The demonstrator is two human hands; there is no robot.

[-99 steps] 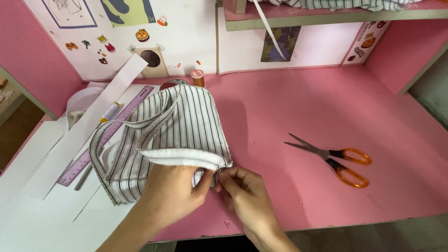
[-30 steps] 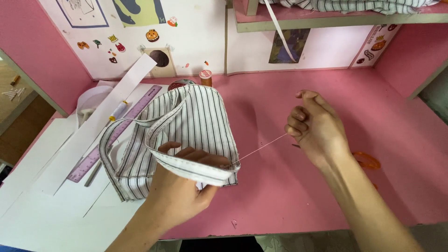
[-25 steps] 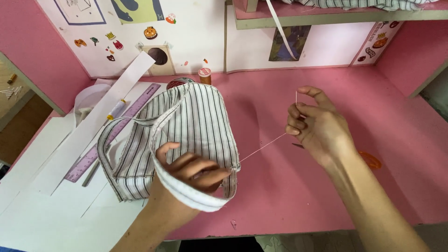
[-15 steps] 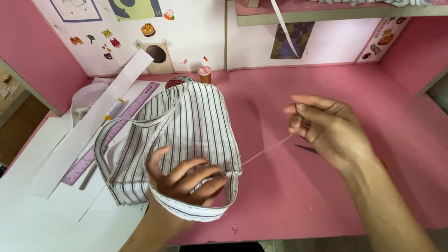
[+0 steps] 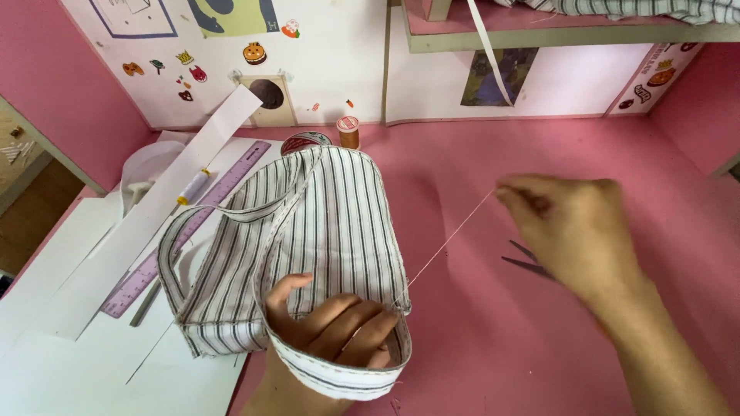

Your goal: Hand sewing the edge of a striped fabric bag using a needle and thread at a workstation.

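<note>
I see my left hand (image 5: 331,327) tucked inside the open mouth of the striped fabric bag (image 5: 308,246), fingers spread against its hemmed rim, near the front edge of the pink table (image 5: 478,323). My right hand (image 5: 574,227) is out toward the table's right side, well apart from the bag, fingers pinched on a thin thread (image 5: 451,235) stretched taut to the rim; it is blurred, so any needle I cannot make out. Scissors (image 5: 528,262) lie partly under it. An orange thread spool (image 5: 348,132) stands by the back wall, a purple ruler (image 5: 185,227) at left.

Colourful stickers (image 5: 254,52) on white wall (image 5: 339,46)
</note>
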